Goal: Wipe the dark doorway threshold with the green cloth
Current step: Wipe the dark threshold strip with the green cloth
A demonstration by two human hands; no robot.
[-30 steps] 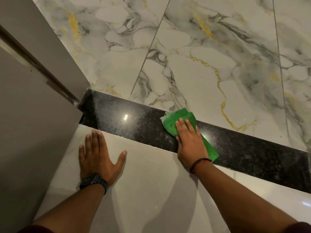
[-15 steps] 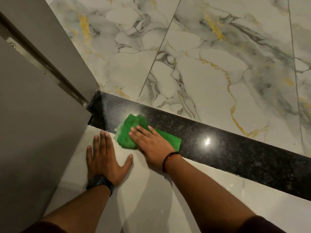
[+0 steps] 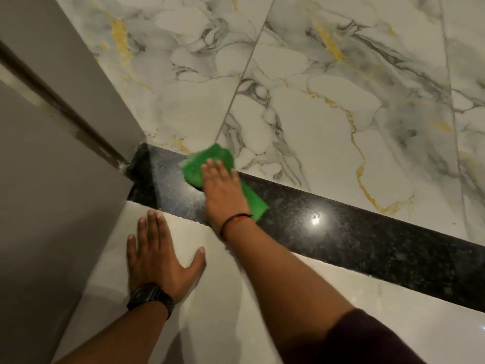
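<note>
Green cloth (image 3: 210, 164) lies flat on the dark doorway threshold (image 3: 341, 232) near its left end, far edge overlapping the veined marble tile (image 3: 328, 127). Right hand (image 3: 223, 190) presses on the cloth palm down, fingers extended and close together, not curled around it. Left hand (image 3: 157, 258), black watch (image 3: 151, 298) at wrist, rests flat on the pale floor (image 3: 236, 324), fingers spread, holding nothing, beside the grey door (image 3: 52, 179).
</note>
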